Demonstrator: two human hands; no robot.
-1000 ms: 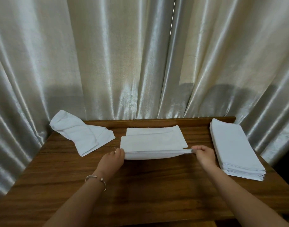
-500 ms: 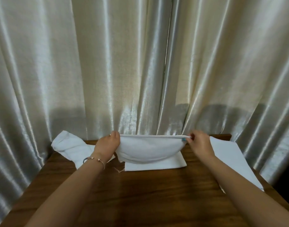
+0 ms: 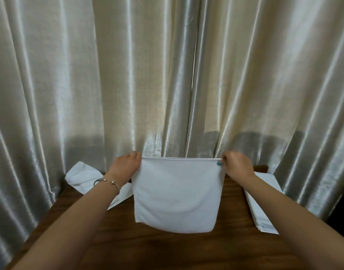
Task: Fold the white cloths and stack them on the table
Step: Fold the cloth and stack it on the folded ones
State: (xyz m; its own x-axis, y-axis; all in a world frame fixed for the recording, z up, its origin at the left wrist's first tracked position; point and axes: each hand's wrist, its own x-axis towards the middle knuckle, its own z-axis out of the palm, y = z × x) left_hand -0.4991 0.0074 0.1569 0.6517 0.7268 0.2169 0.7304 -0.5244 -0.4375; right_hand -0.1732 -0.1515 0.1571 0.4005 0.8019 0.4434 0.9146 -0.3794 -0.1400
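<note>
White folded cloth [image 3: 177, 193] hanging between left hand [image 3: 126, 163] and right hand [image 3: 236, 164], both pinching top corners, above wooden table [image 3: 167, 248]; folded stack [image 3: 261, 201] right, crumpled cloth [image 3: 83, 177] far left.

Wooden table [image 3: 167, 250]: crumpled cloth [image 3: 83, 177] left, folded stack [image 3: 264, 203] right.

head cam, looks fwd and down, close over table [image 3: 167, 250], facing curtains [image 3: 147, 75]

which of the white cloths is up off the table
The middle cloth, hanging by its top corners from the left hand and right hand. The crumpled cloth and folded stack lie on the table.
</note>
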